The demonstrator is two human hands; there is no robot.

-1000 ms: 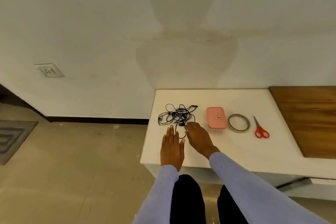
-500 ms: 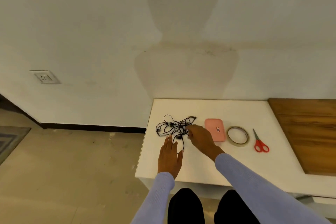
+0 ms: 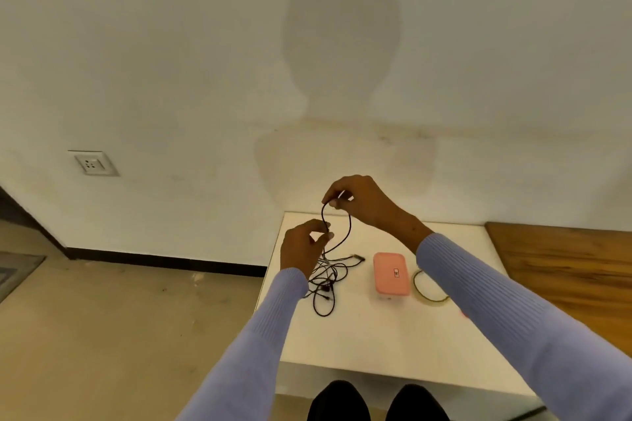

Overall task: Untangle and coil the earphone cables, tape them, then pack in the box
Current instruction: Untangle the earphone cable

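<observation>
A person in lilac ribbed sleeves stands at a white table in the lower centre of the frame, both hands raised above its far left corner. The right hand, just above centre, pinches a strand of the black earphone cables between thumb and fingertips. The left hand, lower and slightly left, pinches the same tangle with curled fingers. A loop of cable curves between the two hands, which are close together but not touching. The rest of the tangle trails down from the left hand to the tabletop, partly hidden behind the left sleeve.

To the right of the tangle, a pink box lies closed on the table. Just right of it, a roll of tape lies flat, partly covered by the right sleeve. A wooden surface adjoins the table at the right edge of the frame. A wall socket sits at the left, and the person's shadow falls on the pale wall above.
</observation>
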